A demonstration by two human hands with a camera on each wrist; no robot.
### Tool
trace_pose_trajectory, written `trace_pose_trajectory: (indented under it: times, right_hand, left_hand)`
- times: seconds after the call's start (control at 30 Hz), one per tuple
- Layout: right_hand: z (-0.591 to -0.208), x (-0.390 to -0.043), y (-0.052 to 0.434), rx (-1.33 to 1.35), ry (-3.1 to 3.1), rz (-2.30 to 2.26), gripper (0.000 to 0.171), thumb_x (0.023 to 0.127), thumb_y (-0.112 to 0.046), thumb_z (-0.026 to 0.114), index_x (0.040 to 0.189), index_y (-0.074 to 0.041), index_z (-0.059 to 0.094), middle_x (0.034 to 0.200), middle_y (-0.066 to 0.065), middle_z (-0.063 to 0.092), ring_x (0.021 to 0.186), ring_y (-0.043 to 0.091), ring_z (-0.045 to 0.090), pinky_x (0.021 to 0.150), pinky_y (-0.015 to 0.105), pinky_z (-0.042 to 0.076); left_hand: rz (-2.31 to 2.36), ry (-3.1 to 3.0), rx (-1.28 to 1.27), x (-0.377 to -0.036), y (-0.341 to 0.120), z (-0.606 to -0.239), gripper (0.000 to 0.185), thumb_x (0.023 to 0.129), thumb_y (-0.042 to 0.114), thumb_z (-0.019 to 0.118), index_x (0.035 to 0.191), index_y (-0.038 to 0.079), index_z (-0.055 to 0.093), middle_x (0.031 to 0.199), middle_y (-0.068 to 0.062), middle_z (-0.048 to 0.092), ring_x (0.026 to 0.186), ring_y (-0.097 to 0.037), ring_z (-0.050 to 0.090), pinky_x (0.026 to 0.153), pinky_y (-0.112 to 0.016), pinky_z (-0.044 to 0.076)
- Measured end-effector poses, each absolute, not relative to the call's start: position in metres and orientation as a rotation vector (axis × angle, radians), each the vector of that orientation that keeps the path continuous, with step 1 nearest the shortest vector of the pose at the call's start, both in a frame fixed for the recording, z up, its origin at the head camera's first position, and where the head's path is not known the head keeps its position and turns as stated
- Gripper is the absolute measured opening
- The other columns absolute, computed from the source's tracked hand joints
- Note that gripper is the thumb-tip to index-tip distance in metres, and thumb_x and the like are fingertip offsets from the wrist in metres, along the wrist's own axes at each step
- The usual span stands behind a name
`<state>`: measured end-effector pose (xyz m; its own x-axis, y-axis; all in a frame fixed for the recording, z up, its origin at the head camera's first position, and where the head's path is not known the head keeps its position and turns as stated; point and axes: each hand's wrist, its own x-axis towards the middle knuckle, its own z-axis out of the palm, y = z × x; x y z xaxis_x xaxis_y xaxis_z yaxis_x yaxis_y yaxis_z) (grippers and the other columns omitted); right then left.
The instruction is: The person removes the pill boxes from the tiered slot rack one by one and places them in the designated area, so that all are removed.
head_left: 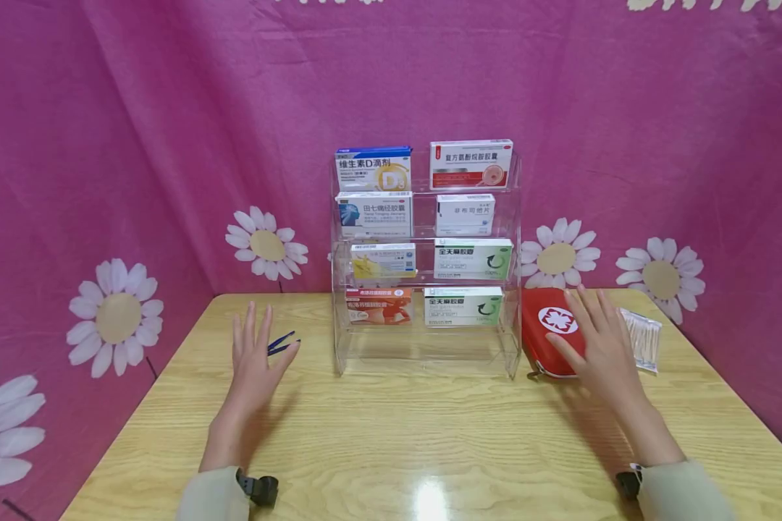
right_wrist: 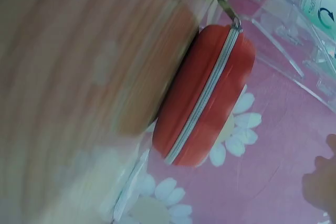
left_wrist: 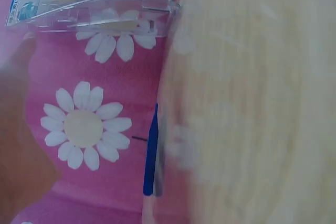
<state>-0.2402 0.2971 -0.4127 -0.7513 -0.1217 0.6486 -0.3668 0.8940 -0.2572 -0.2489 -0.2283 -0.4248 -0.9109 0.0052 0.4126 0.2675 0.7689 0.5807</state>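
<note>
My left hand (head_left: 254,367) is held over the left side of the table with its fingers spread. Just past its thumb lies a pair of blue tweezers (left_wrist: 151,156), partly hidden by the hand in the head view. On the right, my other hand (head_left: 601,356) hovers with spread fingers, overlapping the edge of a red zippered first-aid case (head_left: 539,323) with a white emblem. The case's zipper (right_wrist: 206,95) shows in the right wrist view, the fingers apart from it. A clear packet of cotton swabs (head_left: 646,344) lies beyond this hand. Neither hand holds anything.
Between the hands stands a clear acrylic tiered rack (head_left: 423,354) bearing several medicine boxes, including an orange-red box (head_left: 379,307) and a green-white box (head_left: 472,260). A pink curtain (head_left: 287,94) with daisies hangs behind the wooden table (head_left: 391,434).
</note>
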Motion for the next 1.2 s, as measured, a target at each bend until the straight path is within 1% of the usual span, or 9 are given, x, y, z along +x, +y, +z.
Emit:
trace_pose_trajectory:
  times: [0.23, 0.4, 0.53, 0.6, 0.67, 0.8, 0.9, 0.97, 1.2]
  right_hand:
    - [-0.412, -0.250, 0.280, 0.435, -2.192, 0.607, 0.070, 0.084, -0.019, 0.075, 0.147, -0.008, 0.044, 0.149, 0.020, 0.045, 0.145, 0.038, 0.032, 0.124, 0.058, 0.023]
    - [-0.410, -0.255, 0.269, 0.504, -2.071, 0.636, 0.060, 0.087, -0.022, 0.074, 0.140, -0.005, 0.053, 0.139, 0.023, 0.054, 0.137, 0.037, 0.044, 0.127, 0.031, 0.024]
    - [-0.404, -0.261, 0.261, 0.562, -2.030, 0.631, 0.061, 0.078, -0.006, 0.079, 0.135, -0.004, 0.058, 0.133, 0.024, 0.059, 0.130, 0.035, 0.050, 0.125, 0.020, 0.025]
    - [-0.401, -0.264, 0.257, 0.585, -2.033, 0.626, 0.066, 0.073, 0.002, 0.080, 0.135, -0.004, 0.058, 0.133, 0.023, 0.059, 0.128, 0.035, 0.051, 0.123, 0.015, 0.025]
    - [-0.398, -0.268, 0.253, 0.607, -2.028, 0.627, 0.058, 0.080, -0.007, 0.078, 0.134, -0.004, 0.059, 0.132, 0.022, 0.060, 0.124, 0.036, 0.052, 0.121, 0.012, 0.025]
    - [-0.393, -0.274, 0.246, 0.632, -2.030, 0.637, 0.052, 0.082, -0.008, 0.077, 0.131, -0.004, 0.061, 0.129, 0.021, 0.061, 0.120, 0.036, 0.055, 0.117, 0.005, 0.025]
    - [-0.391, -0.279, 0.242, 0.630, -2.064, 0.612, 0.060, 0.074, 0.003, 0.080, 0.130, -0.004, 0.062, 0.129, 0.019, 0.062, 0.118, 0.035, 0.057, 0.115, 0.005, 0.027]
    - [-0.389, -0.281, 0.240, 0.629, -2.095, 0.583, 0.061, 0.074, 0.001, 0.080, 0.132, -0.005, 0.061, 0.130, 0.017, 0.062, 0.118, 0.034, 0.058, 0.115, 0.009, 0.033]
    - [-0.386, -0.288, 0.233, 0.681, -2.125, 0.518, 0.051, 0.077, -0.001, 0.079, 0.126, -0.002, 0.064, 0.123, 0.019, 0.065, 0.112, 0.033, 0.060, 0.098, 0.043, 0.053]
  left_hand:
    - [-1.159, -2.483, -0.298, -0.261, -0.220, -0.415, 0.083, 0.094, 0.023, 0.066, 0.159, 0.019, 0.014, 0.167, -0.006, 0.004, 0.154, -0.034, -0.005, 0.121, -0.071, 0.008]
    - [-1.315, -2.433, -0.281, -0.268, -0.211, -0.412, 0.079, 0.095, 0.023, 0.065, 0.158, 0.027, 0.018, 0.166, -0.003, 0.015, 0.152, -0.034, 0.017, 0.121, -0.062, 0.027]
    - [-1.477, -2.374, -0.255, -0.273, -0.204, -0.413, 0.076, 0.094, 0.019, 0.066, 0.156, 0.030, 0.023, 0.164, -0.005, 0.022, 0.148, -0.034, 0.029, 0.118, -0.051, 0.039]
    - [-1.554, -2.314, -0.274, -0.276, -0.200, -0.412, 0.074, 0.094, 0.015, 0.066, 0.156, 0.026, 0.027, 0.163, -0.006, 0.026, 0.148, -0.031, 0.030, 0.119, -0.045, 0.038]
    - [-1.613, -2.265, -0.301, -0.280, -0.196, -0.408, 0.072, 0.093, 0.011, 0.066, 0.155, 0.022, 0.029, 0.161, -0.005, 0.030, 0.149, -0.025, 0.029, 0.123, -0.039, 0.033]
    - [-1.674, -2.232, -0.371, -0.290, -0.190, -0.398, 0.071, 0.094, 0.006, 0.064, 0.155, 0.017, 0.030, 0.161, -0.005, 0.031, 0.150, -0.021, 0.028, 0.124, -0.037, 0.031]
    - [-1.694, -2.233, -0.430, -0.298, -0.188, -0.395, 0.070, 0.094, 0.004, 0.063, 0.155, 0.016, 0.030, 0.162, -0.006, 0.029, 0.150, -0.024, 0.027, 0.124, -0.038, 0.031]
    - [-1.690, -2.228, -0.467, -0.304, -0.187, -0.395, 0.070, 0.094, 0.003, 0.063, 0.154, 0.014, 0.030, 0.161, -0.010, 0.029, 0.149, -0.027, 0.029, 0.124, -0.040, 0.032]
    - [-1.696, -2.226, -0.538, -0.316, -0.183, -0.395, 0.068, 0.093, 0.001, 0.063, 0.153, 0.011, 0.032, 0.160, -0.010, 0.033, 0.147, -0.028, 0.033, 0.122, -0.040, 0.035]
